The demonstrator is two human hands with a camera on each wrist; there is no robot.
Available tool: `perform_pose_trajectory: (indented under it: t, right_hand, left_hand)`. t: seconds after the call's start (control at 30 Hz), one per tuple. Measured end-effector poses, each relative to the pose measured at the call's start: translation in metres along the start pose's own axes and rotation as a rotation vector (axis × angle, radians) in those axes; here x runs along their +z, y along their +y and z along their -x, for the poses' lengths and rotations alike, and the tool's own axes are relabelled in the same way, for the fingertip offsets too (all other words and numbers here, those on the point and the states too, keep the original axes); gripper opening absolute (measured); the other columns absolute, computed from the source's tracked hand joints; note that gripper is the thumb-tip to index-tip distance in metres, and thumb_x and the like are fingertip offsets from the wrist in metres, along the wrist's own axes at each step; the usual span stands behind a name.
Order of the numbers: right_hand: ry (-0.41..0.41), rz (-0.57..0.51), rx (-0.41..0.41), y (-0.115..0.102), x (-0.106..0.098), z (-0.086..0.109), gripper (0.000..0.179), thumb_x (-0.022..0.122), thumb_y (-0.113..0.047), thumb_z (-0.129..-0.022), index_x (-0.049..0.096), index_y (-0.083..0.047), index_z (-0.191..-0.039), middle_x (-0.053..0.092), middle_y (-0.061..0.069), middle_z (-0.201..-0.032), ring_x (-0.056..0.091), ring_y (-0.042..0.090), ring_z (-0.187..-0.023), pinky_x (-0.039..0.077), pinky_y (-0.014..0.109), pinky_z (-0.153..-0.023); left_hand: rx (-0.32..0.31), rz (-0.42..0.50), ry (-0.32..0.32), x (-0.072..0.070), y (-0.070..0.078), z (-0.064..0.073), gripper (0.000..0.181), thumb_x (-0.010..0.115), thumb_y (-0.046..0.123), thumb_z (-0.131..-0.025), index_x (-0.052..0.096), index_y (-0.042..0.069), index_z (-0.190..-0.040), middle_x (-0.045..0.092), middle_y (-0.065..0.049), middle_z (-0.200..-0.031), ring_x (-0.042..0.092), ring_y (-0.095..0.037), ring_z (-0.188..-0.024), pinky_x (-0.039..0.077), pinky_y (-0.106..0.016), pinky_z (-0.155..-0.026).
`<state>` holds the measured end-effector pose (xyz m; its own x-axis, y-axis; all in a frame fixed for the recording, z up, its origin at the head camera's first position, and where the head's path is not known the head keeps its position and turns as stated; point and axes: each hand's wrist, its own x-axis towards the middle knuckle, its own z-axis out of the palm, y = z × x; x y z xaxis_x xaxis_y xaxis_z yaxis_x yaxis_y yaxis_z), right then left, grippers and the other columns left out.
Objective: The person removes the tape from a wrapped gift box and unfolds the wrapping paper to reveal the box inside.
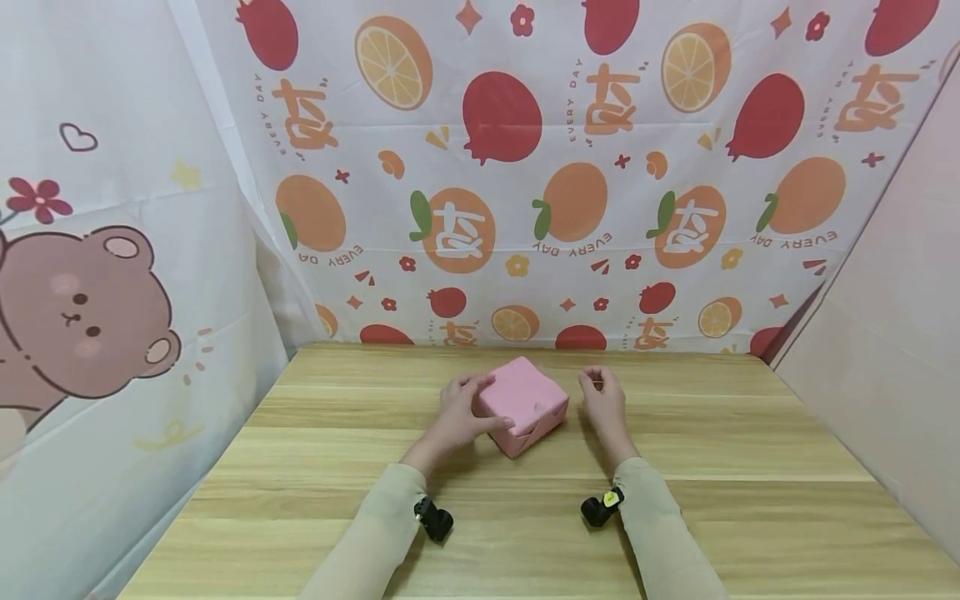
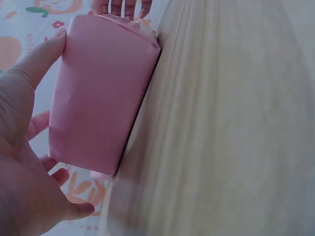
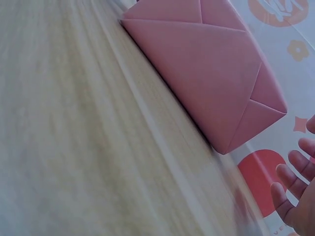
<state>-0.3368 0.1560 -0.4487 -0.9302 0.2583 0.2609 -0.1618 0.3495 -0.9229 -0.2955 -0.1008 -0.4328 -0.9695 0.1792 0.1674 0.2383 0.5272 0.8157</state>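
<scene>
A pink paper-wrapped box (image 1: pixel 522 396) lies on the wooden table, turned so that one corner points toward me. My left hand (image 1: pixel 459 414) holds it from the left, thumb at the near edge and fingers at the far left edge. In the left wrist view, the left hand (image 2: pixel 29 142) spans one side of the box (image 2: pixel 101 93). To the right of the box, a small gap away, is my right hand (image 1: pixel 604 400), fingers loosely bent. Folded paper flaps show on the box's side (image 3: pixel 206 73) in the right wrist view, and the right hand's fingers (image 3: pixel 293 182) hold nothing visible there.
The wooden table (image 1: pixel 330 492) reaches back to a fruit-print curtain (image 1: pixel 502 117). A bear-print curtain (image 1: pixel 82 317) hangs at the left and a pale wall panel (image 1: pixel 885 300) stands at the right. Small black cameras (image 1: pixel 435 518) are worn on both wrists.
</scene>
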Motion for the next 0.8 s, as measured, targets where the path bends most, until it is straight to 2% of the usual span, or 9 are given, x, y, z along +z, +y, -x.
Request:
perform_pose_trajectory:
  t: [0.2, 0.33, 0.57, 0.8]
  right_hand:
    - [-0.002, -0.002, -0.017, -0.0001, -0.0008, 0.0001, 0.020, 0.056, -0.020, -0.098, 0.061, -0.002, -0.107, 0.061, 0.015, -0.106, 0.055, 0.024, -0.097, 0.042, 0.030, -0.082]
    - [-0.033, -0.012, -0.004, 0.0002, -0.0021, 0.0011, 0.022, 0.054, -0.022, -0.099, 0.060, -0.003, -0.108, 0.060, 0.015, -0.109, 0.054, 0.024, -0.099, 0.042, 0.031, -0.084]
    - [-0.067, -0.017, 0.001, -0.0002, -0.0021, 0.0030, 0.023, 0.053, -0.023, -0.099, 0.059, -0.003, -0.110, 0.059, 0.016, -0.111, 0.054, 0.025, -0.102, 0.042, 0.034, -0.086]
    - [-0.102, -0.003, -0.004, -0.0013, -0.0003, 0.0035, 0.027, 0.056, -0.027, -0.098, 0.060, -0.004, -0.112, 0.060, 0.015, -0.112, 0.055, 0.026, -0.104, 0.043, 0.034, -0.089]
  left_hand:
    - [-0.020, -0.080, 0.041, -0.0045, -0.0002, -0.0008, 0.069, 0.082, 0.047, -0.074, 0.057, 0.022, -0.134, 0.044, -0.010, -0.126, 0.033, -0.028, -0.123, 0.037, -0.048, -0.103]
    - [-0.005, -0.109, 0.059, -0.0056, -0.0024, -0.0024, 0.061, 0.082, 0.044, -0.074, 0.063, 0.021, -0.127, 0.050, -0.009, -0.119, 0.039, -0.025, -0.114, 0.039, -0.042, -0.096]
    - [0.055, -0.031, 0.078, -0.0059, -0.0050, -0.0037, 0.043, 0.083, 0.032, -0.077, 0.069, 0.015, -0.113, 0.058, -0.007, -0.106, 0.053, -0.020, -0.100, 0.047, -0.037, -0.088]
    - [0.092, 0.028, 0.065, -0.0069, -0.0005, -0.0020, 0.029, 0.080, 0.027, -0.080, 0.071, 0.013, -0.104, 0.057, -0.004, -0.089, 0.052, -0.017, -0.087, 0.044, -0.029, -0.078]
